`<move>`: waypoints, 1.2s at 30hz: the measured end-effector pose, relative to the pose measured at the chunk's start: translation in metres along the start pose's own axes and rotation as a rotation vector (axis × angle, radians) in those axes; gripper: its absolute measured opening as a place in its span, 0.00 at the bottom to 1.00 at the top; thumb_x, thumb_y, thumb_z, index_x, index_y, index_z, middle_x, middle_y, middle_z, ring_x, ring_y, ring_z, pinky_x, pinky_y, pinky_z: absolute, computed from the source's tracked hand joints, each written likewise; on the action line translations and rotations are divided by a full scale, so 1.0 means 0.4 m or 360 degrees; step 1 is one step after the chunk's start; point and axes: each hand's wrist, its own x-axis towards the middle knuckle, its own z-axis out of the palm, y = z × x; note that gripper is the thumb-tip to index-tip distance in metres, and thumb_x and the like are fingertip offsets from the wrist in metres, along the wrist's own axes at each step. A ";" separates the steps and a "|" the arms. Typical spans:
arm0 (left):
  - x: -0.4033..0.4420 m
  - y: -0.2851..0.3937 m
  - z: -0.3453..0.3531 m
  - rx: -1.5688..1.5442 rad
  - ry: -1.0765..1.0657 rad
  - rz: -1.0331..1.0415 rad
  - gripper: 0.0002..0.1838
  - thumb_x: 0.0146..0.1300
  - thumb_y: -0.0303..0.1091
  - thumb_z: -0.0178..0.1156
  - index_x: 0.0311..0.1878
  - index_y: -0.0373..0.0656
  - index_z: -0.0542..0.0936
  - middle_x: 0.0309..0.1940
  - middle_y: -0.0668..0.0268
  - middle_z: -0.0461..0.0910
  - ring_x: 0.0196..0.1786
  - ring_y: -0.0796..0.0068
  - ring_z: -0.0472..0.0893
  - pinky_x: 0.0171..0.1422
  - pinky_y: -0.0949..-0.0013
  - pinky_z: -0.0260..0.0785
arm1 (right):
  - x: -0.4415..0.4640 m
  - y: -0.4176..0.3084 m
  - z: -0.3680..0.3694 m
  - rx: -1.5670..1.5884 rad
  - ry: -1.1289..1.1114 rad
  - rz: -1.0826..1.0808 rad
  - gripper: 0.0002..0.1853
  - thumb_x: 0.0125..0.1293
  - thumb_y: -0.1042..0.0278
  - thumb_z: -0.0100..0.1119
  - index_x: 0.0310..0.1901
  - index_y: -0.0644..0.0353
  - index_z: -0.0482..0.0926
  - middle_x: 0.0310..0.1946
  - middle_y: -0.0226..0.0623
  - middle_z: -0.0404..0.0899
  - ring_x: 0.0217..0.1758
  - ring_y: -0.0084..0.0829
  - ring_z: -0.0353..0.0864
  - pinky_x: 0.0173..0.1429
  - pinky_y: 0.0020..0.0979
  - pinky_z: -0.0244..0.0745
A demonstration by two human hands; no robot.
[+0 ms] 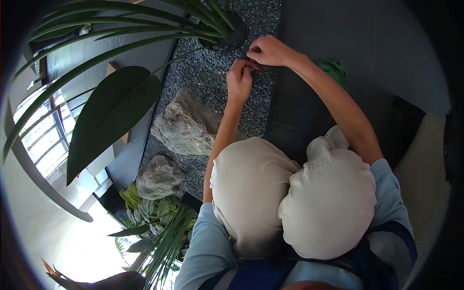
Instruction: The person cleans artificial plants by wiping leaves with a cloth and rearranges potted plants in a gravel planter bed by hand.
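Note:
My left hand is just above the grey gravel, its fingers bent together in a pinch. Close beside it, up and to the right, my right hand is also closed, thumb and fingers curled in. The fingertips of both hands nearly meet over the gravel. Whatever they hold, if anything, is too small to make out. A dark plant pot with long green stems stands in the gravel just beyond my hands. On the dark floor to the right, partly behind my right forearm, lies a bundle of green string-like material.
A large rough rock and a smaller rock sit in the gravel to the left. One broad leaf hangs across the left side. Leafy plants grow at lower left. My bent knees in cream trousers fill the lower middle.

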 end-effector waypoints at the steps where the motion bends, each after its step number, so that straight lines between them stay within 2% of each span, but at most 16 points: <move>1: 0.001 0.003 0.001 0.0209 -0.0004 0.0133 0.12 0.69 0.23 0.48 0.37 0.33 0.82 0.38 0.59 0.83 0.41 0.67 0.83 0.51 0.65 0.74 | 0.004 0.007 0.010 0.0004 0.0013 -0.0004 0.15 0.66 0.61 0.59 0.33 0.67 0.85 0.26 0.46 0.82 0.30 0.42 0.81 0.39 0.41 0.75; 2: 0.004 0.008 0.014 0.0190 0.0139 0.0192 0.10 0.64 0.22 0.52 0.34 0.35 0.84 0.32 0.57 0.79 0.34 0.61 0.81 0.43 0.64 0.72 | 0.011 0.022 0.018 -0.0044 0.0074 -0.0168 0.14 0.67 0.62 0.58 0.34 0.67 0.85 0.28 0.47 0.81 0.33 0.43 0.81 0.42 0.42 0.75; 5: 0.026 0.005 0.017 0.0210 0.0145 0.0134 0.10 0.66 0.22 0.51 0.34 0.35 0.84 0.33 0.57 0.81 0.35 0.63 0.82 0.44 0.65 0.73 | 0.005 0.028 0.015 0.0039 0.0239 -0.0318 0.13 0.69 0.65 0.56 0.35 0.68 0.83 0.34 0.48 0.78 0.40 0.48 0.80 0.46 0.45 0.75; 7: 0.031 0.023 -0.022 0.0053 0.0026 0.0045 0.10 0.67 0.22 0.52 0.37 0.36 0.84 0.36 0.57 0.83 0.38 0.66 0.83 0.46 0.67 0.74 | 0.007 0.005 0.007 -0.0161 0.0083 -0.0309 0.13 0.68 0.65 0.56 0.33 0.68 0.82 0.35 0.48 0.79 0.39 0.48 0.80 0.46 0.46 0.75; 9: 0.017 0.025 -0.064 0.0098 -0.0124 -0.0044 0.10 0.70 0.22 0.51 0.45 0.33 0.82 0.42 0.60 0.85 0.47 0.73 0.83 0.57 0.69 0.74 | -0.047 -0.034 0.006 -0.0258 0.0182 -0.0331 0.10 0.66 0.68 0.58 0.33 0.67 0.81 0.35 0.44 0.78 0.41 0.47 0.80 0.46 0.45 0.76; 11: -0.022 0.083 -0.106 0.0092 -0.0196 -0.0115 0.10 0.71 0.22 0.52 0.47 0.33 0.82 0.41 0.62 0.85 0.48 0.74 0.83 0.58 0.70 0.74 | -0.112 -0.078 -0.011 -0.0220 0.0600 -0.0483 0.06 0.64 0.70 0.61 0.34 0.64 0.81 0.34 0.40 0.78 0.42 0.45 0.81 0.47 0.44 0.77; 13: -0.064 0.104 -0.140 -0.0106 -0.0148 -0.0196 0.08 0.70 0.23 0.56 0.46 0.35 0.83 0.37 0.65 0.85 0.42 0.78 0.82 0.48 0.72 0.73 | -0.197 -0.117 -0.047 -0.0316 0.0703 -0.0269 0.04 0.60 0.71 0.65 0.36 0.59 0.82 0.39 0.36 0.81 0.46 0.43 0.81 0.50 0.41 0.78; 17: -0.135 0.211 -0.226 0.0089 -0.0015 -0.0394 0.08 0.70 0.24 0.58 0.48 0.36 0.83 0.36 0.68 0.84 0.40 0.82 0.80 0.45 0.74 0.71 | -0.379 -0.061 -0.096 -0.0819 0.1300 0.0022 0.15 0.55 0.70 0.68 0.46 0.51 0.82 0.55 0.41 0.77 0.55 0.48 0.79 0.53 0.44 0.79; 19: -0.162 0.209 -0.279 -0.0259 0.0084 -0.0458 0.07 0.69 0.25 0.60 0.47 0.39 0.84 0.39 0.67 0.85 0.39 0.79 0.81 0.46 0.76 0.72 | -0.456 -0.036 -0.090 -0.1263 0.1079 0.0810 0.29 0.50 0.72 0.72 0.57 0.44 0.77 0.65 0.47 0.67 0.59 0.55 0.76 0.55 0.49 0.79; 20: -0.170 0.200 -0.307 0.0078 -0.0123 -0.0542 0.08 0.68 0.26 0.60 0.48 0.40 0.84 0.38 0.67 0.85 0.39 0.79 0.81 0.44 0.75 0.72 | -0.463 -0.007 -0.085 -0.1232 0.1119 0.0824 0.29 0.50 0.72 0.72 0.57 0.44 0.77 0.65 0.47 0.67 0.59 0.55 0.76 0.55 0.49 0.79; 22: -0.183 0.139 -0.350 0.0654 -0.0639 -0.0614 0.10 0.68 0.26 0.60 0.50 0.41 0.84 0.38 0.67 0.84 0.37 0.80 0.81 0.41 0.74 0.72 | -0.454 0.068 -0.072 -0.0467 0.0501 0.1008 0.37 0.48 0.76 0.71 0.62 0.39 0.73 0.68 0.51 0.63 0.60 0.57 0.76 0.58 0.54 0.78; 23: -0.195 0.107 -0.371 0.0892 -0.0950 -0.0617 0.11 0.68 0.27 0.60 0.53 0.41 0.83 0.38 0.67 0.84 0.36 0.80 0.80 0.40 0.73 0.72 | -0.449 0.094 -0.068 -0.0448 0.0428 0.1025 0.37 0.48 0.75 0.70 0.63 0.40 0.74 0.67 0.51 0.63 0.60 0.57 0.76 0.59 0.54 0.78; 28: -0.215 0.141 -0.433 0.0902 -0.0994 -0.0709 0.11 0.67 0.31 0.62 0.51 0.41 0.84 0.37 0.66 0.85 0.36 0.78 0.82 0.39 0.72 0.73 | -0.450 0.073 -0.114 0.0022 0.0440 0.1269 0.36 0.44 0.67 0.67 0.62 0.45 0.78 0.61 0.53 0.72 0.59 0.52 0.79 0.58 0.46 0.80; 32: -0.416 0.230 -0.579 0.0783 -0.0994 -0.0901 0.12 0.66 0.35 0.65 0.49 0.41 0.85 0.36 0.65 0.85 0.35 0.75 0.84 0.38 0.70 0.74 | -0.460 -0.145 -0.293 0.0518 0.0344 0.0988 0.29 0.37 0.62 0.61 0.49 0.52 0.85 0.42 0.49 0.86 0.47 0.47 0.86 0.49 0.41 0.81; 35: -0.458 0.232 -0.556 0.0679 -0.1036 -0.1017 0.13 0.65 0.38 0.67 0.48 0.42 0.86 0.35 0.64 0.85 0.35 0.73 0.85 0.37 0.69 0.74 | -0.523 -0.387 -0.432 0.0652 0.0377 0.1033 0.24 0.36 0.62 0.61 0.41 0.56 0.85 0.38 0.47 0.86 0.41 0.46 0.86 0.43 0.41 0.79; 36: -0.462 0.232 -0.550 0.0622 -0.1041 -0.1035 0.14 0.64 0.39 0.67 0.48 0.42 0.86 0.35 0.64 0.85 0.34 0.72 0.85 0.37 0.69 0.74 | -0.538 -0.444 -0.454 0.0739 0.0621 0.1040 0.20 0.38 0.61 0.61 0.37 0.56 0.84 0.35 0.44 0.85 0.39 0.43 0.85 0.41 0.39 0.77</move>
